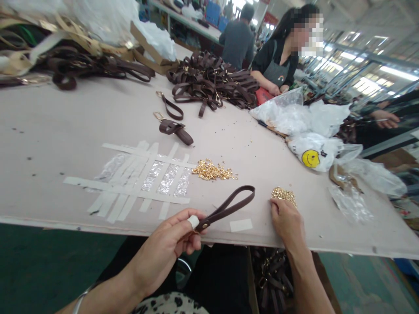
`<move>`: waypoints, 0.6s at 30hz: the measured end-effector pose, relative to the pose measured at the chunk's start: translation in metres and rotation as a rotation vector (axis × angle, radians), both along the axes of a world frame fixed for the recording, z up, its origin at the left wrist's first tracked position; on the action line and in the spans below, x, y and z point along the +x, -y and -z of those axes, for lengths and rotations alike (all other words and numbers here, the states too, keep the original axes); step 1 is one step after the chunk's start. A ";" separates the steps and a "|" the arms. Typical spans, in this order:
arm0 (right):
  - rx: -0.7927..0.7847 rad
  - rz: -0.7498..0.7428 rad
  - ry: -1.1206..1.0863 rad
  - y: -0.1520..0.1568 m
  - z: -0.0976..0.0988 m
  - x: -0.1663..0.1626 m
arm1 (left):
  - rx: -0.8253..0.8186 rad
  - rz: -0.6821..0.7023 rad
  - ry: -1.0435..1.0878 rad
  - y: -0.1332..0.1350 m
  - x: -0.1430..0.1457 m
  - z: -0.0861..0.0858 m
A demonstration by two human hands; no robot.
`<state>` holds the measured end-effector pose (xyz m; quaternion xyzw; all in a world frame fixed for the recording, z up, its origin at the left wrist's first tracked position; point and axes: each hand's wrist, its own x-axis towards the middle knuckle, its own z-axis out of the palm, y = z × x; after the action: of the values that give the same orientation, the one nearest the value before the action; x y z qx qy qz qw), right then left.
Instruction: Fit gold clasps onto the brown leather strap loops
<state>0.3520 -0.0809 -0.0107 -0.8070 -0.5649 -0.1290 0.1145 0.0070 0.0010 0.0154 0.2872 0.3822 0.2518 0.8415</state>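
Observation:
My left hand pinches the end of a dark brown looped leather strap at the table's near edge; its fingertip wears white tape. My right hand rests on the table with fingers curled down at a small heap of gold metal pieces; what the fingertips hold, if anything, is hidden. A larger heap of gold pieces lies just beyond the strap.
Crossed tape strips are stuck on the pale table. Two finished straps with clasps lie further back, with a big pile of brown straps behind. Plastic bags sit right. A person in an apron works across the table.

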 end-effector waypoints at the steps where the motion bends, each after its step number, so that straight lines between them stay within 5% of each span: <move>1: -0.020 -0.005 0.016 -0.002 0.000 0.002 | -0.012 0.000 0.006 -0.001 0.000 -0.001; 13: 0.005 0.041 0.033 -0.008 0.001 0.020 | 0.069 0.000 0.002 -0.003 0.006 -0.002; 18: 0.214 0.018 -0.323 0.001 -0.014 -0.040 | 0.127 -0.036 -0.018 -0.005 0.010 0.005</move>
<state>0.3122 -0.0815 0.0035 -0.8054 -0.5148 -0.0583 0.2878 0.0166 0.0059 0.0105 0.3356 0.3779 0.2880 0.8134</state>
